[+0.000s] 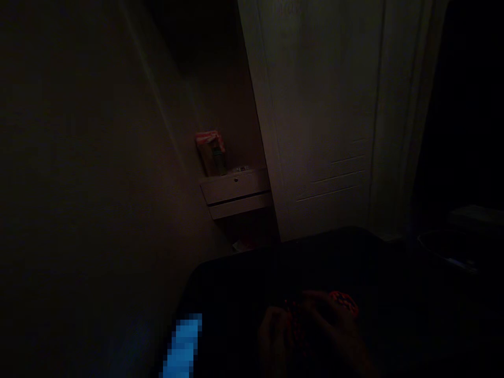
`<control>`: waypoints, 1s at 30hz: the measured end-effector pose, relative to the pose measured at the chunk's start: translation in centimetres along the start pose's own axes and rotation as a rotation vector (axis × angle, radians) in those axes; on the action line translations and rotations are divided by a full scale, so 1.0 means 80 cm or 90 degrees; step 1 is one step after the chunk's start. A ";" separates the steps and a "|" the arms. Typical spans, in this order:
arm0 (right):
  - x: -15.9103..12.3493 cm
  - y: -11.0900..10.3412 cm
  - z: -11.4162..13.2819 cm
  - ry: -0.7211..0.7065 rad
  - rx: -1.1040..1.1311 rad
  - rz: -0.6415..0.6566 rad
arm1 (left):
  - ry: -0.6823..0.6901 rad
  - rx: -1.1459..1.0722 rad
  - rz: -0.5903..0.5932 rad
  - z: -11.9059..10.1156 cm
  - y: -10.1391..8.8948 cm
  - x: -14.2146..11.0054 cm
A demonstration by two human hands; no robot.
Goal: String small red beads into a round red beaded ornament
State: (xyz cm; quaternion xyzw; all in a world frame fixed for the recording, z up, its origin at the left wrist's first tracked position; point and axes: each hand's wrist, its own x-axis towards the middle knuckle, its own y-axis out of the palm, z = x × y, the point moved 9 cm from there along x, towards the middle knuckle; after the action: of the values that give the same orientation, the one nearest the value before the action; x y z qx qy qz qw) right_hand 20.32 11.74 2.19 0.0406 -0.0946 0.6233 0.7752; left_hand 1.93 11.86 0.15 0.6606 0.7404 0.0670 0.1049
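Note:
The light is very dim, so little detail shows. Low in the view, my left hand (273, 336) has its fingers curled at the edge of a dark, red-dotted thing (296, 328), whose kind I cannot make out. Facing it from the other side, my right hand (336, 328) bends its fingers inward over the same thing; what the fingertips hold is lost in the dark. Just behind my right hand lies a rounded red-and-black patterned thing (345, 303), partly covered by that hand. Both hands are above a dark, wide surface (236, 294).
A blue pixelated patch (181, 346) is at lower left. Beyond the surface stand a pale panelled door (318, 105) and a small drawer unit (238, 189), with a red-and-white packet (208, 139) on top. A plain wall (79, 157) fills the left. Dim objects (460, 262) lie at right.

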 end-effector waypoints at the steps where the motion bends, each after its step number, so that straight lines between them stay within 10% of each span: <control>1: 0.000 -0.001 0.000 0.000 0.001 -0.004 | 0.001 0.001 -0.001 0.001 0.000 0.000; 30: -0.008 0.002 0.006 0.007 -0.019 -0.004 | 0.011 0.004 -0.022 -0.010 -0.001 -0.005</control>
State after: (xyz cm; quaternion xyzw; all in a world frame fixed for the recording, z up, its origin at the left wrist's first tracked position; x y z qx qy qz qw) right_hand 19.96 11.12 2.51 0.0260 -0.0995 0.6197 0.7781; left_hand 1.67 11.48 0.91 0.6477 0.7525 0.0685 0.0974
